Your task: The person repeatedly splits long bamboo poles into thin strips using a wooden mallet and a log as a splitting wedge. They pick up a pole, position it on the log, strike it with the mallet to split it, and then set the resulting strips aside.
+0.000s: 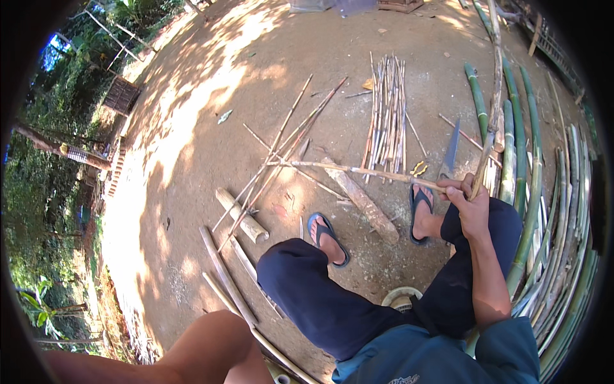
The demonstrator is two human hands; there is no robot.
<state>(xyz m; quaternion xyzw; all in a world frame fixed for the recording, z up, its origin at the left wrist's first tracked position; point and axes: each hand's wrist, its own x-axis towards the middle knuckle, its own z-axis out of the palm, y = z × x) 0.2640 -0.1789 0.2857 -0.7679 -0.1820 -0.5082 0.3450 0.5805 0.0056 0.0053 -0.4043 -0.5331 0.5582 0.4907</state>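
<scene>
My right hand is closed above my right knee, gripping a thin bamboo stick that points left across the ground in front of my feet. A longer, knobbly pole runs from the same fist toward the far right; whether it is a separate piece at the grip I cannot tell. My left arm shows bent at the lower left, its hand out of the picture. By my right foot lie a hand saw with its blade upward and a small yellow-and-black tool.
A bundle of thin sticks lies ahead, with loose crossed sticks to its left. A split log and a short bamboo piece rest near my feet. Green bamboo poles and long strips line the right side.
</scene>
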